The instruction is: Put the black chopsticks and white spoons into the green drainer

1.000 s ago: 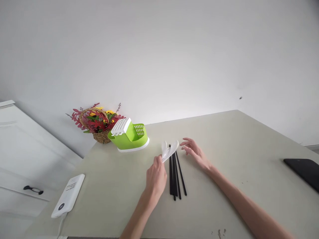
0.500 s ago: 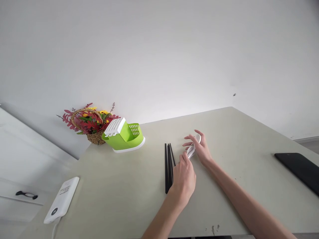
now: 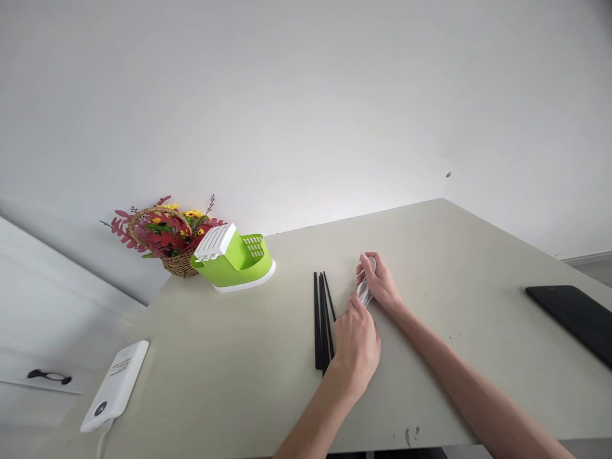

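Observation:
White spoons (image 3: 364, 294) lie between my two hands over the table, their far ends partly covered by fingers. My left hand (image 3: 356, 335) is closed on their near end. My right hand (image 3: 378, 280) has its fingers wrapped round the far end. How many spoons there are I cannot tell. Just left of my left hand, several black chopsticks (image 3: 317, 322) lie side by side on the table, partly hidden by that hand.
A green and white holder (image 3: 234, 271) stands at the back left, in front of a wicker basket (image 3: 179, 262) of artificial flowers. A white power bank (image 3: 116, 386) with a cable lies at the left edge, a black phone (image 3: 571, 319) at the right.
My right hand's fingers, spread around the far end of the spoons before, have closed round it. My left hand keeps its hold. The view has shifted slightly.

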Available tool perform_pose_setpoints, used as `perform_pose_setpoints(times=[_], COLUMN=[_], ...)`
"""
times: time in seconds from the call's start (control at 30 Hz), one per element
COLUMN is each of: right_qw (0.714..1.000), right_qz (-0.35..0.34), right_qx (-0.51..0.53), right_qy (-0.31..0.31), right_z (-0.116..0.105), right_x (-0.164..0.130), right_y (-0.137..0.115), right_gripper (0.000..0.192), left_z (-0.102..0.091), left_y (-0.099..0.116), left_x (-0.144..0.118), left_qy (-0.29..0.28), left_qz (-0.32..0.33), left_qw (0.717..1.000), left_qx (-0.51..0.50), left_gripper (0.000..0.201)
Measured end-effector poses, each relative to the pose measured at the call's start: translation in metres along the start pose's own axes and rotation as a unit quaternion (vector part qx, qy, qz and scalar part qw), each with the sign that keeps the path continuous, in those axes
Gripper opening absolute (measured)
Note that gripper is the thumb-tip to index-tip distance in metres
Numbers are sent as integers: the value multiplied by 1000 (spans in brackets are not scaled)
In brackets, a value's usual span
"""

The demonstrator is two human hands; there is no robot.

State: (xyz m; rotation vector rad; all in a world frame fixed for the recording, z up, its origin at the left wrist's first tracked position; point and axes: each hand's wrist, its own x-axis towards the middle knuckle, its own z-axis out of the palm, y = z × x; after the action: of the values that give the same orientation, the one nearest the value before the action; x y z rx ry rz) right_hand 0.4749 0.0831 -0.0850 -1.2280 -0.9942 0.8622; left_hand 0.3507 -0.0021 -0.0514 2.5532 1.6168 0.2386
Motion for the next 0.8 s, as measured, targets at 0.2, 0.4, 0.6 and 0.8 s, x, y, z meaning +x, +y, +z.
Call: perform_pose_setpoints(times=[0.2, 0.4, 0.6, 0.8], right_qw=[997, 994, 987, 982], right_qz=[-21, -33, -39, -46], right_qx=[-69, -102, -140, -153], right_qy=[-8, -23, -74, -102], right_z=[1, 0, 1, 1], right_x=[-3, -8, -13, -9], right_y=[2, -4, -8, 0], right_gripper=[47, 40, 25, 21], left_z=[-6, -20, -35, -28], left_y=[9, 7, -7, -3], left_x=[2, 9, 24, 26], left_qy=[-21, -65, -134, -95], left_qz=[-21, -16, -9, -5], left_qw=[999, 998, 989, 995], left_qx=[19, -20, -68, -14], left_gripper=[69, 56, 40, 23])
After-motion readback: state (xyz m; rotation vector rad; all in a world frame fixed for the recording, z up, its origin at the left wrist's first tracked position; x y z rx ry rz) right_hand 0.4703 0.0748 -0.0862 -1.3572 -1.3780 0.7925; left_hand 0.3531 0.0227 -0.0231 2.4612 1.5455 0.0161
